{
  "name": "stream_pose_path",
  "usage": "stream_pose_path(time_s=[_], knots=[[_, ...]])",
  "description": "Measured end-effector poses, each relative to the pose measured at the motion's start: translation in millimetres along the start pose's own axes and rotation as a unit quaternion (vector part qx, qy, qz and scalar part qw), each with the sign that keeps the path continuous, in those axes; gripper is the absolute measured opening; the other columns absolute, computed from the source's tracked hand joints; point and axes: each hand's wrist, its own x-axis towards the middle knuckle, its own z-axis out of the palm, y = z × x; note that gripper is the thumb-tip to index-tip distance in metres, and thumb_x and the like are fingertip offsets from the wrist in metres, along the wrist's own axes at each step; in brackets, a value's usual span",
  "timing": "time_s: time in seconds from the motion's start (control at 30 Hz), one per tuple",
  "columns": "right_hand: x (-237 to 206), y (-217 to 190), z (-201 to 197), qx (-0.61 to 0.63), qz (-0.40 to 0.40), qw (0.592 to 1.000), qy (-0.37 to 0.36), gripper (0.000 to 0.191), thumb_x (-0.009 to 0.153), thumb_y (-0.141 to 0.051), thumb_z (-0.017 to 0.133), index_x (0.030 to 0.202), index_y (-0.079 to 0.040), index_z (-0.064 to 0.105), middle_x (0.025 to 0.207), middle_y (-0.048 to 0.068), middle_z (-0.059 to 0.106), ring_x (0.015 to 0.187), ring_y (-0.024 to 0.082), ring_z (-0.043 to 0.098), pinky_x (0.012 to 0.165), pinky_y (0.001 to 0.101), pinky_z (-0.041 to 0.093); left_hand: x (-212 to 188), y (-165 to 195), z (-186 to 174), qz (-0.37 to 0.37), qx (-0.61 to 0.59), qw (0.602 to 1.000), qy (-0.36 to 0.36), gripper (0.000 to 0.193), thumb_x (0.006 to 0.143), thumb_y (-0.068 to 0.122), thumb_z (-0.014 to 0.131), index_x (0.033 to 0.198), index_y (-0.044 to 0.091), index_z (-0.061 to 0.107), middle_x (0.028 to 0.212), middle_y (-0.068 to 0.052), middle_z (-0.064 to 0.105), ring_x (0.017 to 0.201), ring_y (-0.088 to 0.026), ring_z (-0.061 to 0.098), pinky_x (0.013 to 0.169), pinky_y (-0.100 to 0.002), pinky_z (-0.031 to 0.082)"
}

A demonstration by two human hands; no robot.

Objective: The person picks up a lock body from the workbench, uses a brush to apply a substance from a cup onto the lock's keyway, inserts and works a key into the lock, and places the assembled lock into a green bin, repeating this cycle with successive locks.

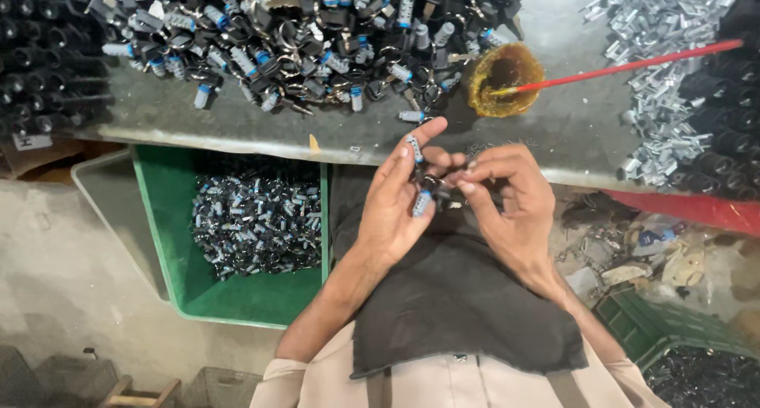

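Black little part with silver-blue ends (420, 188) pinched between left hand (393, 206) and right hand (507, 202), fingers curled tight, just over dark lap cloth (451, 297). Could slip, drop past green bin (170, 242). Could bump sticky yellow bowl (503, 77) nearby.

A small cylindrical silver part with a blue band (415, 148) stands against the left palm; a second blue-banded part (421, 204) lies tilted just below it.
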Motion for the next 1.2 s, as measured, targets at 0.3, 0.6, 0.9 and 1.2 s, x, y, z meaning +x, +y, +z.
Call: stream_pose_path(time_s=[0.3, 0.6, 0.9, 1.2], knots=[[-5, -26, 2, -0.198, -0.129, 0.971, -0.036, 0.022, 0.092, 0.006, 0.074, 0.107, -0.005, 0.062, 0.116, 0.013, 0.069, 0.101, 0.025, 0.068, 0.085, 0.0323, 0.056, -1, 2, 16, 0.047, 0.039, 0.998, -0.007, 0.054, 0.115, 0.032, 0.046, 0.155, -0.003, 0.038, 0.128, -0.016, 0.067, 0.137, -0.029, 0.059, 0.122, -0.044, 0.045], [4, -28, 7, -0.220, 0.039, 0.970, -0.093, 0.022, 0.093, 0.000, 0.071, 0.114, -0.001, 0.063, 0.101, 0.013, 0.067, 0.089, 0.026, 0.069, 0.077, 0.0347, 0.053, -12, 7, 8, 0.015, 0.169, 0.979, -0.109, 0.059, 0.119, 0.038, 0.046, 0.154, -0.010, 0.043, 0.119, -0.017, 0.070, 0.118, -0.022, 0.062, 0.110, -0.040, 0.046], [-3, -31, 5, -0.160, -0.003, 0.985, -0.062, 0.023, 0.093, 0.008, 0.068, 0.109, -0.002, 0.056, 0.109, 0.013, 0.067, 0.098, 0.023, 0.069, 0.086, 0.0315, 0.056, -20, 34, 19, 0.172, 0.505, 0.829, -0.167, 0.052, 0.114, 0.044, 0.039, 0.114, 0.003, 0.071, 0.110, -0.010, 0.065, 0.134, -0.031, 0.051, 0.131, -0.053, 0.024], [17, -47, 16, -0.169, -0.125, 0.975, -0.065, 0.023, 0.091, 0.009, 0.075, 0.105, -0.003, 0.062, 0.106, 0.010, 0.069, 0.097, 0.024, 0.069, 0.084, 0.0338, 0.057, -40, 49, 22, 0.267, 0.519, 0.810, -0.054, 0.044, 0.118, 0.038, 0.043, 0.125, 0.003, 0.070, 0.095, -0.004, 0.064, 0.098, -0.017, 0.057, 0.116, -0.042, 0.042]])
